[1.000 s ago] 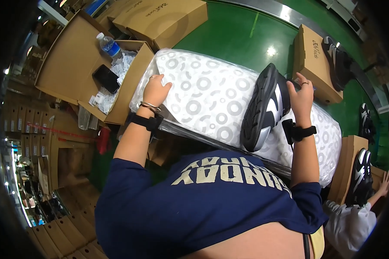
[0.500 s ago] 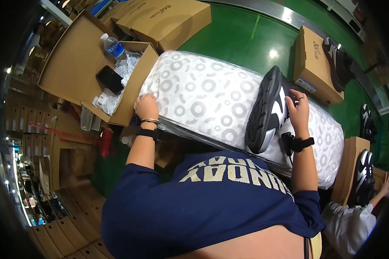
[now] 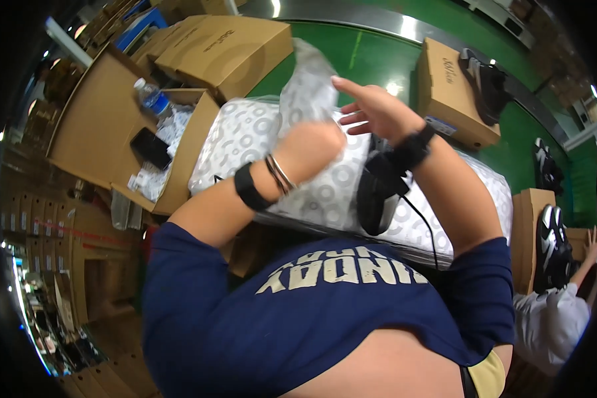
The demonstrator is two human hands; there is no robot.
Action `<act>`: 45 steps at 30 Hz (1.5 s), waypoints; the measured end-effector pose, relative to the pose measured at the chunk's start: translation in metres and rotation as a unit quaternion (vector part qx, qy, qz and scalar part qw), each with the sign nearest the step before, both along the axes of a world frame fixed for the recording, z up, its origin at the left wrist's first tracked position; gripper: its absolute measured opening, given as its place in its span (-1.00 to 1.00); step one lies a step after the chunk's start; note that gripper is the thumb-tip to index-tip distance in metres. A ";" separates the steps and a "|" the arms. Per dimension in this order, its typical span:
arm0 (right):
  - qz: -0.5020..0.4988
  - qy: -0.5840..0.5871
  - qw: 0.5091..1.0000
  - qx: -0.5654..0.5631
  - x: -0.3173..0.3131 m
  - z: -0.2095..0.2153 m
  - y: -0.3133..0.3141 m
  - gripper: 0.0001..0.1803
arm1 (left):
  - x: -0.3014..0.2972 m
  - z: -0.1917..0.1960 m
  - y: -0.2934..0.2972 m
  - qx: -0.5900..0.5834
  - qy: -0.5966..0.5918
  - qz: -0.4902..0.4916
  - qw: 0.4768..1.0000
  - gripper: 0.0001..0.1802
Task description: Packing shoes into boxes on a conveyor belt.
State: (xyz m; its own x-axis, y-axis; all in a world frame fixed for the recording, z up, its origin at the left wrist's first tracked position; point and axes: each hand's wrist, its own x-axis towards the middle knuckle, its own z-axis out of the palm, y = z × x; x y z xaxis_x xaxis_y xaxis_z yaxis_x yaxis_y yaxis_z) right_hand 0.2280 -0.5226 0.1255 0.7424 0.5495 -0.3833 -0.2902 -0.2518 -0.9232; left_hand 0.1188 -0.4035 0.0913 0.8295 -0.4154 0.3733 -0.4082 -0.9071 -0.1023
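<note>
My left hand (image 3: 312, 151), smeared by motion, is closed on a thin white wrapping sheet (image 3: 306, 83) printed with grey rings. The sheet stands up off a thick stack of the same paper (image 3: 242, 136), which lies in clear plastic in front of me. Close to its right, my right hand (image 3: 381, 114) is open, thumb and fingers apart. Below my right wrist a black and white sports shoe (image 3: 376, 202) rests on the stack, partly hidden by the wrist and a black device (image 3: 386, 171) with a cable.
An open carton (image 3: 196, 142) at the left holds crumpled paper slips, a black phone (image 3: 150, 148) and a water bottle (image 3: 154, 99). Shoe boxes (image 3: 229, 53) stand behind it. More shoes (image 3: 487, 86) and a box (image 3: 444, 93) sit on the green surface. A co-worker's sleeve (image 3: 554, 325) shows at right.
My left hand has moved right from the stack's left edge, pulling up a sheet. My right hand has come off the shoe and moved left. The shoe now lies partly covered.
</note>
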 end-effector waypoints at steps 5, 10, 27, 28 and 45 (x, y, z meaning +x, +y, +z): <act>-0.029 -0.012 0.999 -0.044 0.021 -0.013 -0.023 -0.77 | -0.025 0.000 -0.038 -0.004 0.056 -0.098 0.994 -0.97; 0.014 -0.009 0.995 0.095 0.016 -0.012 -0.040 -0.77 | -0.019 0.034 -0.014 -0.347 0.000 0.055 0.936 -0.84; 0.090 -0.292 0.952 -0.018 -0.013 0.020 -0.029 -0.69 | 0.000 0.030 0.004 -0.515 0.075 0.157 0.839 -0.88; 0.090 -0.291 0.952 -0.019 -0.014 0.020 -0.029 -0.69 | -0.001 0.029 0.004 -0.515 0.075 0.157 0.839 -0.88; -0.038 -0.178 0.982 0.056 0.079 -0.006 -0.189 -0.66 | -0.050 -0.033 0.237 -0.285 0.135 0.319 0.894 -0.82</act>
State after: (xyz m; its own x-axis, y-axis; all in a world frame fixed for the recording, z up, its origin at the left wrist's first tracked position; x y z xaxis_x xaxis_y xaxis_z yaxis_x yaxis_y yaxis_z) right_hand 0.3074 -0.7120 0.1199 0.8588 0.5112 -0.0328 0.0419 -0.1339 -0.9901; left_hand 0.0690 -0.1669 0.0582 0.9213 0.3683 0.1248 0.2708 -0.8379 0.4739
